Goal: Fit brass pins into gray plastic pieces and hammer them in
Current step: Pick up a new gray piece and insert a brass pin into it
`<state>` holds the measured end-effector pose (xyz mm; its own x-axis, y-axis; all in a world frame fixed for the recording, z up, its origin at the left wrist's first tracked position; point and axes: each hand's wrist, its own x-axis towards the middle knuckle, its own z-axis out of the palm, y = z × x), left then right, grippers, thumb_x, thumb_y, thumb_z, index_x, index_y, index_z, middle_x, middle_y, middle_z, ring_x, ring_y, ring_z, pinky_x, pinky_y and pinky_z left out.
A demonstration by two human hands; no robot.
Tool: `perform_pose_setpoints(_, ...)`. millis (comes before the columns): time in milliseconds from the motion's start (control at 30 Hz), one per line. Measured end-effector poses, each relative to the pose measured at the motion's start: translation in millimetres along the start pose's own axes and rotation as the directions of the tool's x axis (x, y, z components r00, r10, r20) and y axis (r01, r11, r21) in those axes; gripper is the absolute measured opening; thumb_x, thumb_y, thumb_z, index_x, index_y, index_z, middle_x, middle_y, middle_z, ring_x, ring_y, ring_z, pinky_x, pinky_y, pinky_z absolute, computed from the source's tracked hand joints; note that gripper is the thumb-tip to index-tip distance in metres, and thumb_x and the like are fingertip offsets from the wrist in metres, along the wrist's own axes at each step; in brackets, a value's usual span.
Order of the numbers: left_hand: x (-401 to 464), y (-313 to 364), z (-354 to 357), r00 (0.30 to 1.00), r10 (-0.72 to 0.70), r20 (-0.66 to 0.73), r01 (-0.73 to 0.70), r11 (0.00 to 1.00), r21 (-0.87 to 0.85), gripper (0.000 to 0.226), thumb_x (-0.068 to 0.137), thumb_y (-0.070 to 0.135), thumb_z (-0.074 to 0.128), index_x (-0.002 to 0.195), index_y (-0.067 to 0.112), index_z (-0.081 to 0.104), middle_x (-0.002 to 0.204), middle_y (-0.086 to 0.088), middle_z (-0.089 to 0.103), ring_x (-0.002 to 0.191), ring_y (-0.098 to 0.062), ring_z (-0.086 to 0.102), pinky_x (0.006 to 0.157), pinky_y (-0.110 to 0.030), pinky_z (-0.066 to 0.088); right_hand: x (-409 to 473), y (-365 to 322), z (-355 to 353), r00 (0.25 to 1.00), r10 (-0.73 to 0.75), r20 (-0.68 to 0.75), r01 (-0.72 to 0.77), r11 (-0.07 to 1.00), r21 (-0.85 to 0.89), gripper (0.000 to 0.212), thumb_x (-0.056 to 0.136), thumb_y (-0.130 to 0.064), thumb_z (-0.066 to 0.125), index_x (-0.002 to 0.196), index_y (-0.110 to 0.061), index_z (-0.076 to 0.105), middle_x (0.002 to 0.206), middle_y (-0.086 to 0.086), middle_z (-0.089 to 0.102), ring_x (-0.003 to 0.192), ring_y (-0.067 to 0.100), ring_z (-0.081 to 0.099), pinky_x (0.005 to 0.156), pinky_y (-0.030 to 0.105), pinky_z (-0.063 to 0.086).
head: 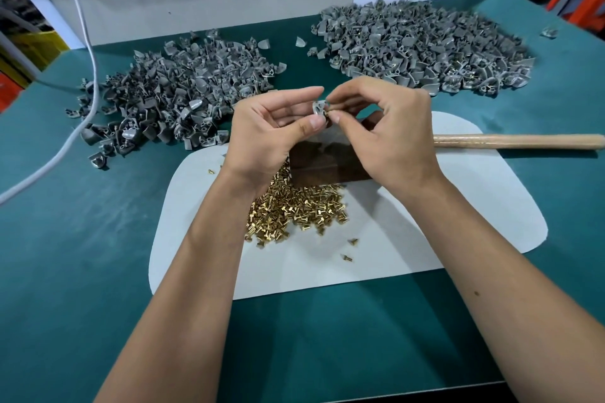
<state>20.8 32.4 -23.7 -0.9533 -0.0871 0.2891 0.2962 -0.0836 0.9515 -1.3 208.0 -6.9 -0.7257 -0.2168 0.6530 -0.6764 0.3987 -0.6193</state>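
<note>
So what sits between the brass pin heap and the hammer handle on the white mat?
In the head view, a dark brown block lies between the brass pin heap and the hammer handle, partly hidden by the right hand.

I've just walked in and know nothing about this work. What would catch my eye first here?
Probably the two hands at the centre: the left hand holds a small gray plastic piece while the right hand pinches a brass pin against it. Below them a heap of brass pins glitters on a white mat, and two big gray piles lie behind.
</note>
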Motion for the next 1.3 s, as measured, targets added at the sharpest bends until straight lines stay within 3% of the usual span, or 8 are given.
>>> perform_pose_setpoints(400,-1.7,-2.0,5.0,0.998,0.055,-0.027,-0.055,0.998,-0.002,0.032,0.065,0.003,0.086,0.096,0.005,0.075,0.09,-0.009,0.079,0.084,-0.022,0.076,0.079,-0.034,0.063,-2.3,1.6,2.2,0.999,0.008,-0.031,-0.005,0.996,0.088,0.012,0.082,-0.003,0.076,0.089,-0.012,0.072,0.082,-0.006,0.071,0.078,0.009,0.07,0.068,0.034,0.06)
perform_pose_setpoints(500,-2.1,-1.7,6.2,0.996,0.075,-0.045,-0.074,0.997,0.016,0.033,0.063,0.003,0.086,0.093,0.005,0.074,0.085,-0.005,0.079,0.079,-0.017,0.075,0.077,-0.03,0.063,-3.2,-0.2,3.1,0.999,-0.012,-0.033,0.014,0.998,0.065,0.011,0.082,-0.002,0.074,0.086,-0.012,0.07,0.079,-0.006,0.069,0.074,0.009,0.068,0.066,0.032,0.058)
perform_pose_setpoints(767,-4.2,-6.5,10.6,0.995,0.064,-0.078,-0.063,0.998,0.011,0.032,0.062,0.004,0.088,0.09,0.006,0.074,0.079,-0.001,0.077,0.077,-0.015,0.073,0.079,-0.039,0.064,-4.7,2.1,4.0,1.0,-0.023,-0.008,0.023,1.0,0.017,0.012,0.079,0.0,0.071,0.081,-0.012,0.068,0.075,-0.009,0.065,0.069,0.006,0.061,0.063,0.023,0.051)
perform_pose_setpoints(833,-4.0,-8.1,9.6,0.995,0.052,-0.085,-0.052,0.999,0.001,0.033,0.061,0.009,0.089,0.091,0.007,0.075,0.081,-0.003,0.077,0.079,-0.017,0.073,0.082,-0.043,0.064,-4.8,2.5,4.4,1.0,-0.022,-0.004,0.022,1.0,0.019,0.012,0.08,-0.001,0.071,0.082,-0.011,0.068,0.077,-0.008,0.066,0.071,0.007,0.063,0.064,0.026,0.053)
perform_pose_setpoints(933,-3.8,-9.4,7.3,0.996,0.012,-0.085,-0.017,0.998,-0.059,0.032,0.065,0.006,0.086,0.096,0.004,0.076,0.087,-0.009,0.079,0.081,-0.019,0.074,0.076,-0.034,0.063,-2.8,3.8,2.6,0.999,-0.033,0.032,0.031,0.998,0.055,0.007,0.085,-0.004,0.072,0.09,-0.01,0.071,0.083,-0.005,0.07,0.078,0.01,0.068,0.073,0.033,0.059)
perform_pose_setpoints(1067,-3.4,-8.1,6.8,0.998,-0.035,-0.048,0.027,0.986,-0.164,0.032,0.069,0.002,0.082,0.1,0.002,0.075,0.094,-0.014,0.078,0.086,-0.024,0.076,0.077,-0.029,0.062,0.0,5.1,-3.6,0.997,-0.053,0.059,0.047,0.994,0.102,0.013,0.089,-0.004,0.071,0.1,-0.01,0.073,0.092,-0.003,0.074,0.088,0.01,0.072,0.082,0.031,0.06)
perform_pose_setpoints(1300,-3.9,-5.1,5.3,0.998,-0.055,0.014,0.057,0.983,-0.174,0.035,0.073,0.002,0.08,0.107,0.002,0.074,0.097,-0.017,0.078,0.087,-0.028,0.077,0.079,-0.029,0.062,0.6,6.5,-6.4,0.984,-0.178,0.018,0.178,0.982,-0.069,0.005,0.088,-0.006,0.075,0.093,-0.007,0.077,0.091,0.001,0.073,0.086,0.011,0.066,0.079,0.03,0.055)
